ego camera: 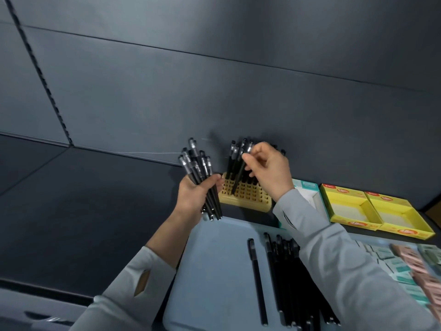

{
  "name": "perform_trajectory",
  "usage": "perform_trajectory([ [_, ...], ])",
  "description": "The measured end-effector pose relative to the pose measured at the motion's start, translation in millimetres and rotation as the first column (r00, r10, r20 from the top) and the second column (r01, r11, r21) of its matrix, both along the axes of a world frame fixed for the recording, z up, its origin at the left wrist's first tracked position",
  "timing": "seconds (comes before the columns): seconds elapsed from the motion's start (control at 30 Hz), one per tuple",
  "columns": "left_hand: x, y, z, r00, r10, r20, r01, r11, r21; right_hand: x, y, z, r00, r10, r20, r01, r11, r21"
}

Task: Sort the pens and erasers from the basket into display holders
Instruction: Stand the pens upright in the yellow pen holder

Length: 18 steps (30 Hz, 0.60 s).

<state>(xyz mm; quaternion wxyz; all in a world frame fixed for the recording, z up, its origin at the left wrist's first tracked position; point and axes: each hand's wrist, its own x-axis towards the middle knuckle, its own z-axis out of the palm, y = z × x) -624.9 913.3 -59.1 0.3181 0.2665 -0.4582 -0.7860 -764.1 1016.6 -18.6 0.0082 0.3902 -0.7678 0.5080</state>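
Observation:
My left hand (194, 194) grips a bundle of several black pens (199, 173), held upright just left of the yellow pen holder (248, 195). My right hand (268, 168) pinches the top of one black pen (239, 175) whose tip sits in a hole of the holder's grid. Several other black pens (235, 156) stand in the holder's back rows. The pale blue basket (214, 263) below holds several loose black pens (286, 275), plus a heap of green and pink erasers (417, 268) at its right end.
Two open yellow display boxes (353, 209) (401, 219) stand to the right of the pen holder, and a teal-and-white box (307, 189) sits partly hidden behind my right sleeve. A dark wall rises straight behind the holder. The dark tabletop stretches left.

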Motion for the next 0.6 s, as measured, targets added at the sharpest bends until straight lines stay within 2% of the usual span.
perform_trajectory([
  [0.1,9.7,-11.6,-4.0,0.999,0.036,-0.019,-0.035,0.997,0.062,-2.2,-1.9,-2.2,0.989,-0.106,-0.106,0.103,0.994,-0.037],
  [0.4,13.6,-20.6,-1.0,0.999,0.049,-0.017,-0.049,0.998,0.03,11.8,-31.8,-11.7,0.976,-0.08,-0.203,0.089,0.995,0.035],
  [0.6,14.8,-20.3,-3.3,0.998,0.052,-0.037,-0.051,0.998,0.021,11.6,-37.3,-11.7,0.955,-0.157,-0.251,0.184,0.979,0.089],
])
